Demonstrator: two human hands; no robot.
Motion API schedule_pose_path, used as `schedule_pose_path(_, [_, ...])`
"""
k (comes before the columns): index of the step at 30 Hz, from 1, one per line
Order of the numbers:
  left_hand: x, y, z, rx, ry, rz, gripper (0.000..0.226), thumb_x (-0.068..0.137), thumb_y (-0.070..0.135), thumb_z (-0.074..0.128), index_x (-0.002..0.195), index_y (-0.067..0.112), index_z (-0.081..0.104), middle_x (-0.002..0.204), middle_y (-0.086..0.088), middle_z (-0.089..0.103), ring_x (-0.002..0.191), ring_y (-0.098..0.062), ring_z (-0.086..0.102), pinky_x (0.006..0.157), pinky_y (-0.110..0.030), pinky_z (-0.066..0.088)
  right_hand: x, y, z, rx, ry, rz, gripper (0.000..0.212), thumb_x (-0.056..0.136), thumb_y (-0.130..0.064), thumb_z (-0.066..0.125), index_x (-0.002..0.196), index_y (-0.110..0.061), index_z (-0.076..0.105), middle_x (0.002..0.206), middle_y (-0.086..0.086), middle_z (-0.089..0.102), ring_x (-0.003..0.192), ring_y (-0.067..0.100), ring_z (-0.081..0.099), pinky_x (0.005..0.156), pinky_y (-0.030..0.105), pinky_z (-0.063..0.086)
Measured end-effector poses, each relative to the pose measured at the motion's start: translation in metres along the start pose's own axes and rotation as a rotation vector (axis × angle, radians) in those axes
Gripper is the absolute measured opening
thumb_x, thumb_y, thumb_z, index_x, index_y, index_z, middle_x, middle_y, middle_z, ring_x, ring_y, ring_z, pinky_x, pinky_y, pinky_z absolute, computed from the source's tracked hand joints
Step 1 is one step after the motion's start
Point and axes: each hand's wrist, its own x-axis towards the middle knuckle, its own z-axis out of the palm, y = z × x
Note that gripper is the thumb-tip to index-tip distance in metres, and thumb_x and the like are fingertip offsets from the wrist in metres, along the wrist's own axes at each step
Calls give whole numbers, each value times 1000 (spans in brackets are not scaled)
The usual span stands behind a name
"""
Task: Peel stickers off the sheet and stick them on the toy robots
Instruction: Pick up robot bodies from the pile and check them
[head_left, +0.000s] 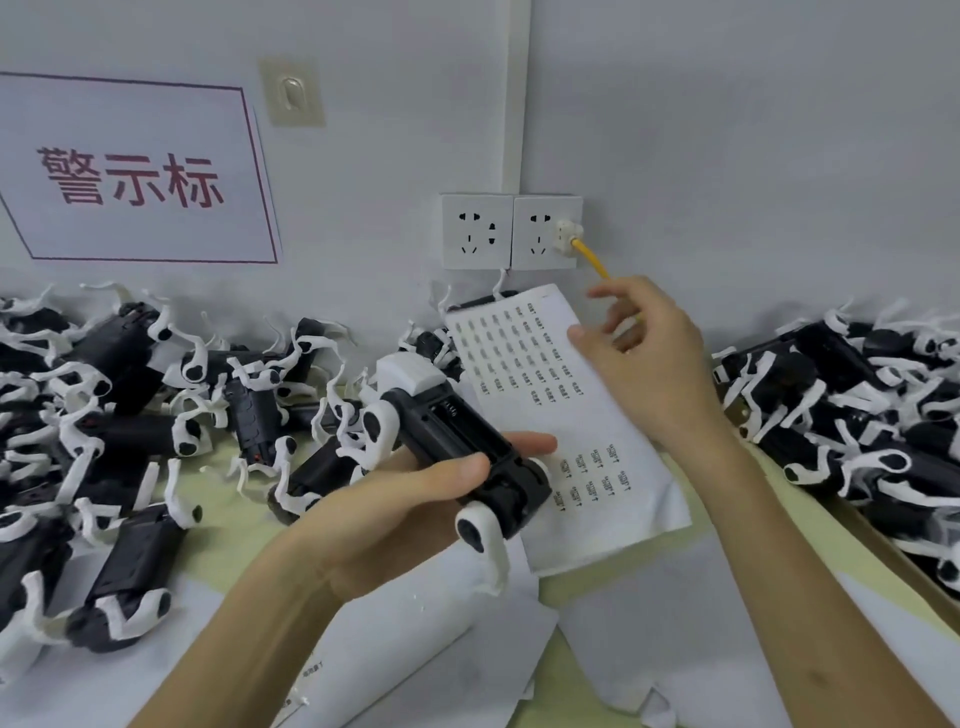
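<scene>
My left hand (395, 519) grips a black and white toy robot (452, 441) belly up, thumb across its black body, with the open battery bay facing me. The white sticker sheet (530, 374) lies slanted behind it, its top end raised toward the wall. Rows of small printed stickers fill its upper part, and a few more sit lower down. My right hand (660, 364) hovers at the sheet's upper right edge. Its thumb tip touches that edge and its other fingers are loosely spread above it. No sticker can be seen on the fingers.
Piles of toy robots lie on the left (104, 415) and the right (857, 395), the right pile in a cardboard tray (883, 545). Loose white papers (649, 623) cover the near table. Wall sockets (511, 231) with a yellow cable (592, 257) are behind.
</scene>
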Motion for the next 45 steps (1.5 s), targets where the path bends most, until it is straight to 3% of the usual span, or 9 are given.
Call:
schedule_pose_path(3, [-1,5,-1,29,87,48,73,65,51,92,127,17,73,131,-7,70,123,-19,66,94,-25,54,-4,-20,-18,-43,-158,-229,29,83,-20,82,109,-29,72,104,-14,56,85,13,58,78,19,46])
schedule_pose_path(8, [0,12,-3,-76,148,141,74,71,51,89,130,13,70,139,-13,65,131,-25,61,99,-32,55,-15,-46,-34,-98,-629,-183,22,78,-30,87,90,-44,76,108,-20,65,105,2,60,89,19,44])
schedule_pose_path(14, [-1,13,-7,-171,187,183,76,73,50,88,130,4,69,135,-19,65,138,-32,54,118,-52,40,-17,-52,-28,-72,-597,-164,23,78,-26,87,95,-37,78,106,-17,66,105,2,61,94,21,43])
schedule_pose_path(18, [-2,16,-6,-227,160,191,69,76,48,86,128,6,70,139,-17,64,136,-31,57,112,-46,47,-19,-53,-23,-20,-563,-180,24,75,-26,88,93,-39,78,101,-15,70,99,8,64,91,28,47])
schedule_pose_path(23, [-3,21,-4,-279,119,228,69,85,44,79,137,1,62,152,-21,51,147,-35,41,123,-56,26,-19,-50,-16,50,-416,-232,20,76,-19,89,85,-33,78,88,-13,73,91,12,69,86,40,55])
schedule_pose_path(29, [-4,24,-3,-270,114,277,69,89,40,75,143,1,56,152,-16,53,147,-33,42,124,-54,24,-20,-48,-10,98,-312,-264,21,76,-14,90,80,-30,76,85,-7,74,86,14,71,77,33,59])
schedule_pose_path(34, [-7,27,-2,-294,146,281,68,90,38,76,144,2,55,151,-14,55,147,-32,43,120,-47,36,-21,-47,-6,59,-283,-315,19,76,-13,89,81,-26,76,86,-7,73,84,15,69,71,26,57])
schedule_pose_path(41, [-7,25,0,-145,362,253,114,69,59,85,152,-4,38,158,-30,33,148,-49,31,123,-65,22,-20,-49,-6,8,-285,-368,18,77,-13,88,81,-25,76,83,-11,71,86,12,68,73,20,55])
schedule_pose_path(45, [-8,24,-4,-118,379,243,108,70,62,83,152,3,45,157,-23,43,146,-42,41,122,-61,26,-20,-50,-6,-12,-296,-383,19,77,-12,87,78,-25,73,89,-7,72,90,13,69,77,29,56])
